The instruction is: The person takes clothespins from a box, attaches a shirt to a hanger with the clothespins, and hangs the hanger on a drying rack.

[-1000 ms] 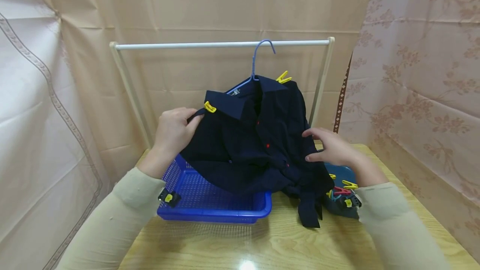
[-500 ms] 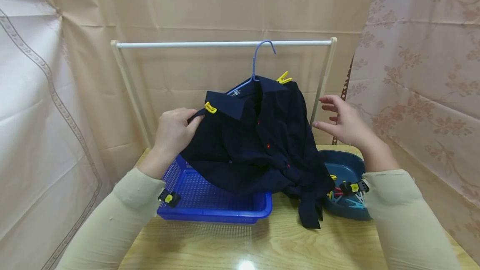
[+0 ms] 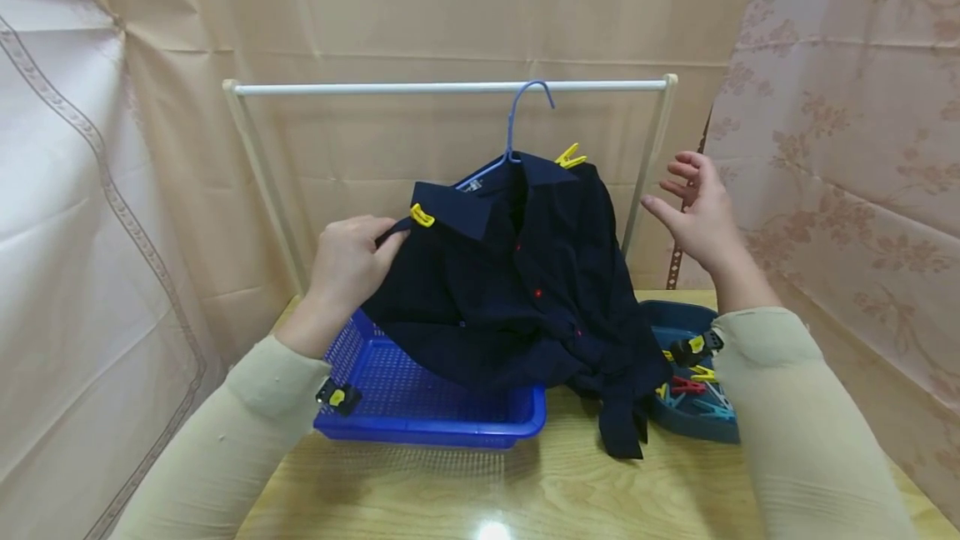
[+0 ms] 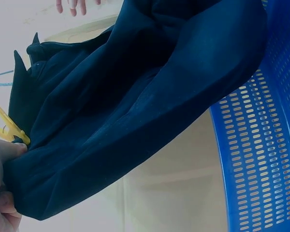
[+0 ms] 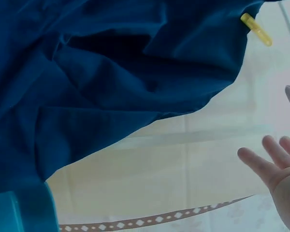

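A dark navy shirt (image 3: 480, 307) with red buttons hangs tilted on a blue hanger (image 3: 511, 127). My left hand (image 3: 348, 261) pinches the shirt's fabric at its left shoulder, right beside a yellow clothespin (image 3: 422, 215) clipped there. In the left wrist view, the clothespin (image 4: 9, 126) sits just above the thumb. Another yellow clothespin (image 3: 570, 157) is on the far shoulder. Off to the right of the shirt, my right hand (image 3: 701, 211) is raised in the air, fingers spread and holding nothing. The right wrist view shows those fingers apart from the cloth.
Behind the shirt stands a rack with a white rail (image 3: 360, 90); the hanger's hook is at rail height. A blue mesh basket (image 3: 427, 425) lies under the shirt on the wooden table (image 3: 420, 498). At right, a dark teal tray (image 3: 678, 315) holds several coloured clothespins (image 3: 688, 386).
My right hand has moved away from the shirt's right sleeve, up and to the right. My left hand and the shirt have stayed nearly in place.
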`<act>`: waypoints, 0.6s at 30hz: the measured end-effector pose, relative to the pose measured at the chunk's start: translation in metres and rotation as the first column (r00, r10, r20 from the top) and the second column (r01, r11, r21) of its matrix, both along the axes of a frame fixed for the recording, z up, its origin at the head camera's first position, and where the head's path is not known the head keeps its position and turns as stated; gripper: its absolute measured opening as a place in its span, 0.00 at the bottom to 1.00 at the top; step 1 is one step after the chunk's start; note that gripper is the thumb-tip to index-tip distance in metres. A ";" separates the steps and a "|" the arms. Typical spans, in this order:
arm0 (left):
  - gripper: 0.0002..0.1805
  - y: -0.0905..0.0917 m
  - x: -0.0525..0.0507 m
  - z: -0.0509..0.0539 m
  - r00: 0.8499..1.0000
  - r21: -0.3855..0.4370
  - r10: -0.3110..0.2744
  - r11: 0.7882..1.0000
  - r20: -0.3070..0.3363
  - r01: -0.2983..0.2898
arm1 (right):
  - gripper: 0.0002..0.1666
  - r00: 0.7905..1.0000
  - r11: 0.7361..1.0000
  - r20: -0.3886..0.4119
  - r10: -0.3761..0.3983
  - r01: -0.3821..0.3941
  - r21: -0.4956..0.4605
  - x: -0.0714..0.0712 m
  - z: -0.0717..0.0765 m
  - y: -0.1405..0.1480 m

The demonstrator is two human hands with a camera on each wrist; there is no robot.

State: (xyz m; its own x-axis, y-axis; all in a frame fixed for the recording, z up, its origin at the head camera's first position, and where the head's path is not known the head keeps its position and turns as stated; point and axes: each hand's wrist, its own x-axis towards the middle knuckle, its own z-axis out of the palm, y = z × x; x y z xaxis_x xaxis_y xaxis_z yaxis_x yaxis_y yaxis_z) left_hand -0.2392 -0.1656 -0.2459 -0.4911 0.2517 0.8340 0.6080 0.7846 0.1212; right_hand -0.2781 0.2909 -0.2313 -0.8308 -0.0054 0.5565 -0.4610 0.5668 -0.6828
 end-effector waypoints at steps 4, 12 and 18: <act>0.06 -0.001 0.001 -0.001 1.000 0.001 0.004 1.000 0.005 -0.004 | 0.48 1.000 0.998 0.022 -0.009 0.010 -0.068 -0.008 -0.005 0.004; 0.06 0.000 0.002 -0.001 1.000 -0.004 -0.004 1.000 0.003 0.004 | 0.49 0.994 0.987 0.101 0.028 -0.012 -0.161 -0.021 -0.020 0.015; 0.07 -0.003 0.003 -0.002 1.000 -0.005 0.003 1.000 0.016 -0.003 | 0.52 0.989 0.983 0.144 0.037 -0.010 -0.182 -0.029 -0.033 0.015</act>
